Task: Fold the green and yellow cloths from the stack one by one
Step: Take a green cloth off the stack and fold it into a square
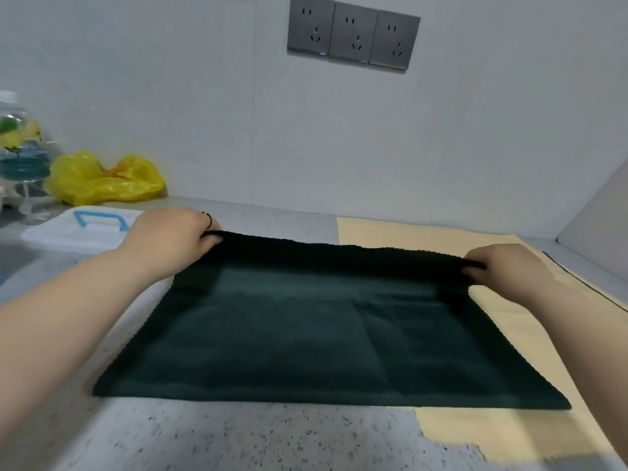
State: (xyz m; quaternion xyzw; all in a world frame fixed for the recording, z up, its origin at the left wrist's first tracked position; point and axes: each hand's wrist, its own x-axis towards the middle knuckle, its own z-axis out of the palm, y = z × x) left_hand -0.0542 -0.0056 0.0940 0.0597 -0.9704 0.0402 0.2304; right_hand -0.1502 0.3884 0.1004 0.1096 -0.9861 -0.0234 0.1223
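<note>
A pale, smooth wall [204, 113] fills the upper half of the frame. Below it runs a grey speckled, stone-like desk [238, 443]. A dark green cloth [306, 341], rectangular, soft and matte with faint crease lines, covers the centre. Its near edge lies flat on the desk, its far edge is raised and stretched taut, and its right part overlaps a pale yellow cloth [509, 436] spread flat at the right with a zigzag-cut edge.

The left hand [170, 236] has its fingers curled over the cloth's far left corner, and the right hand [506, 266] pinches the far right corner.

Three grey metallic wall sockets [353, 34] sit at top centre. At the left lie a white plastic lid with a blue handle [68, 234], a crumpled glossy yellow plastic bag [102, 180] and a clear bottle [20, 141]. A thin ring [207, 217] circles a left finger.
</note>
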